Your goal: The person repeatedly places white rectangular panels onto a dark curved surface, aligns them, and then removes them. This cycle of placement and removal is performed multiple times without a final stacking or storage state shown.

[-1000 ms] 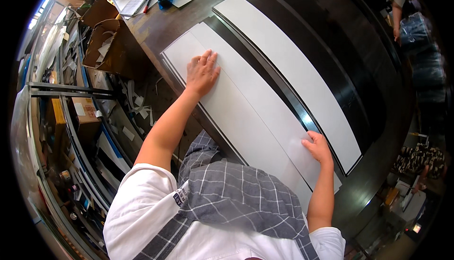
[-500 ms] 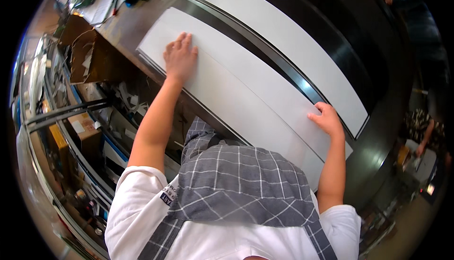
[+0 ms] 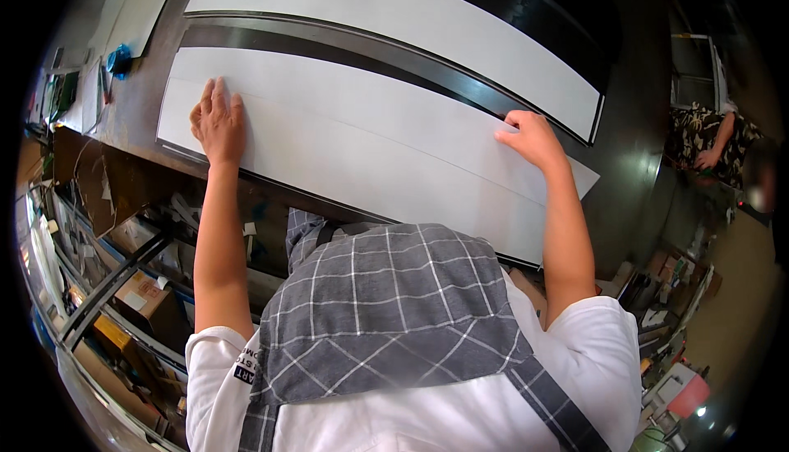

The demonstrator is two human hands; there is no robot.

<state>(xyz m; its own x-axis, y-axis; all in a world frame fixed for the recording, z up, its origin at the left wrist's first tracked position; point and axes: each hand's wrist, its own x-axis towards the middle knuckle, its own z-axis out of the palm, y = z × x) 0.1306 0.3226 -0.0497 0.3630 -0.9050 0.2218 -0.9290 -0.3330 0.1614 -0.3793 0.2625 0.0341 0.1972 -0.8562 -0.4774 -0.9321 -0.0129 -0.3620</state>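
Observation:
My left hand [image 3: 220, 127] lies on the left part of a long white sheet [image 3: 345, 156], its fingers stretched out and slightly apart. At the sheet's far edge, toward the right, my right hand [image 3: 532, 141] has its thumb on the white surface and its fingers curled at the edge, gripping it. A thin line runs lengthwise along the sheet; whether this is a fold or a second sheet's edge I cannot tell. Beyond a dark gap lies another long white strip [image 3: 394, 20] with a dark edge; neither hand touches it.
The dark, shiny table [image 3: 620, 123] carries both white pieces. A crumpled blue item [image 3: 120, 59] and papers sit at the far left. Beside the table's left end are a brown carton [image 3: 99, 177] and cluttered shelving [image 3: 123, 275]. Another person's hand [image 3: 708, 159] shows at the far right.
The view has turned, so the sheets now run flatter across it. Both hands stay on the near white sheet, the left with its fingers extended and the right at the far edge.

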